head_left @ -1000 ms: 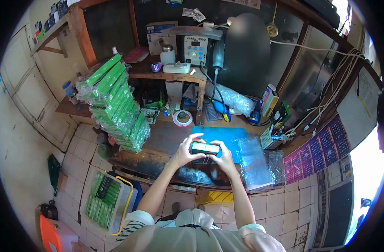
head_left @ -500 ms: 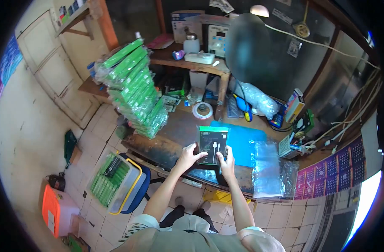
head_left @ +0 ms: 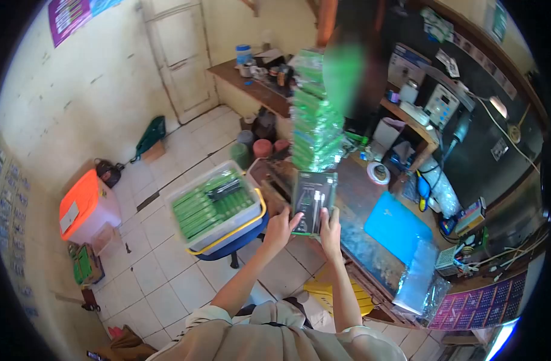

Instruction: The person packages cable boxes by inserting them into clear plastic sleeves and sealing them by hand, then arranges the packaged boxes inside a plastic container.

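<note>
A dark boxed charging cable (head_left: 312,201) with a green edge and a picture of white plugs is held upright in front of me. My left hand (head_left: 281,228) grips its lower left side, thumb across the front. On the lower right side my right hand (head_left: 330,231) closes around the same box. Behind it rises a tall stack of green boxes (head_left: 316,114) in clear plastic wrap on the desk. Left of my hands, a clear plastic bin (head_left: 218,207) with a yellow handle holds rows of similar green packages, one dark package lying on top.
The wooden desk (head_left: 363,180) bears a blue mat (head_left: 399,224) and clear plastic bags (head_left: 417,277). The bin rests on a blue stool (head_left: 236,243). An orange-lidded box (head_left: 86,204) stands by the left wall. A yellow crate (head_left: 342,295) sits under the desk.
My view has swung left, bringing the bin and door nearer the middle. Both hands still hold the box, now in front of the wrapped stack and farther left over the desk edge.
</note>
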A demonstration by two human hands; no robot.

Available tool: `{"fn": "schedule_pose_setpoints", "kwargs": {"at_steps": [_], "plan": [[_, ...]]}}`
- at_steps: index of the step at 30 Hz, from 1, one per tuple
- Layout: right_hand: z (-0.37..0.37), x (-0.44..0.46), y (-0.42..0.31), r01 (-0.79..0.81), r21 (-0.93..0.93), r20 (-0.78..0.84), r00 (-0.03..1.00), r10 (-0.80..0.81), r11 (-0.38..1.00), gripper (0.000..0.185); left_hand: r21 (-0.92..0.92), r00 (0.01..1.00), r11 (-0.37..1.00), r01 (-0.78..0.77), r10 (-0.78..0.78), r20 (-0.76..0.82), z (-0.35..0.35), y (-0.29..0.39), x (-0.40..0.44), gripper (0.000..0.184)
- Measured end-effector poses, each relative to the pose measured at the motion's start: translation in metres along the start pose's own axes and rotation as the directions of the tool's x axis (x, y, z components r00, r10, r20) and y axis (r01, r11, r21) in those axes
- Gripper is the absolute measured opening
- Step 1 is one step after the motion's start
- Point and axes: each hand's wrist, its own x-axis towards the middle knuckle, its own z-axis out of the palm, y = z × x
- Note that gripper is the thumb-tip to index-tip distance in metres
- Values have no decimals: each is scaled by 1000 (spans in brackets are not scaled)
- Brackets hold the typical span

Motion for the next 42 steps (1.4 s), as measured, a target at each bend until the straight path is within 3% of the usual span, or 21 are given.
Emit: {"fn": "schedule_pose_setpoints", "kwargs": {"at_steps": [1, 3, 4, 5, 6, 7, 8, 9, 11, 13, 14, 18, 21, 23, 25, 31, 34, 35, 39, 41, 42], "plan": [[20, -1, 2, 71, 49, 62, 995, -74, 996, 36, -156, 994, 982, 108, -111, -8, -21, -5, -3, 36], [52, -8, -2, 112, -43, 244, 965, -98, 993, 38, -172, 978, 970, 174, -190, -81, -55, -23, -13, 34], [63, -15, -18, -6, -15, 332, 943, 11, 1000, 38, -107, 982, 983, 152, -162, -100, -68, -42, -17, 37], [78, -17, -23, 4, -16, 361, 933, 2, 1000, 38, -38, 984, 991, 131, -134, -115, -81, -62, -21, 40], [90, -18, -31, 128, -14, 361, 926, -115, 992, 38, 120, 969, 963, 241, -246, 24, -97, -76, -24, 44], [102, -22, -39, 246, -9, 358, 906, -226, 969, 39, 120, 965, 958, 261, -263, 1, -110, -90, -29, 44], [109, -21, -49, 238, -84, 407, 894, -185, 968, 40, -20, 973, 978, 205, -206, -103, -121, -103, -35, 44], [123, -10, -28, 619, -202, 327, 773, -543, 759, 43, -151, 965, 980, 126, -157, -212, -131, -114, -39, 43], [136, 1, -42, 690, -223, 400, 709, -581, 689, 46, -173, 931, 956, 238, -276, -240, -162, -126, -39, 43], [151, 15, -52, 716, -290, 466, 685, -560, 636, 47, -240, 899, 963, 122, -210, -384, -187, -132, -34, 43], [158, 23, -55, 735, -356, 517, 669, -534, 577, 48, -317, 896, 943, 98, -223, -385, -193, -138, -29, 42], [197, 61, -46, 808, -370, 636, 580, -509, 458, 46, -250, 920, 968, 36, -130, -370, -200, -166, -6, 41], [226, 84, -34, 796, -402, 699, 586, -410, 453, 45, -423, 938, 901, 99, -227, -263, -191, -190, 11, 43], [244, 102, -19, 784, -424, 722, 595, -353, 454, 42, -391, 923, 907, 154, -274, -271, -187, -199, 21, 43], [254, 123, -4, 806, -347, 757, 542, -364, 479, 39, -295, 892, 911, 288, -367, -264, -179, -213, 33, 41], [276, 151, 5, 873, -263, 842, 415, -343, 410, 38, -294, 777, 816, 498, -570, -268, -173, -219, 54, 34], [290, 159, 19, 917, -231, 873, 343, -347, 325, 37, -143, 832, 902, 406, -430, -351, -162, -248, 52, 28], [296, 162, 27, 940, -213, 886, 301, -353, 266, 36, -140, 832, 903, 407, -430, -351, -158, -258, 52, 28], [310, 165, 48, 935, -236, 885, 319, -340, 264, 36, -141, 807, 876, 462, -481, -342, -151, -267, 55, 26], [310, 161, 57, 938, -273, 761, 347, -549, 214, 34, -92, 799, 870, 484, -483, -360, -145, -261, 55, 26], [309, 156, 56, 937, -273, 763, 349, -544, 218, 34, -55, 806, 894, 444, -425, -412, -143, -259, 55, 23]]}}
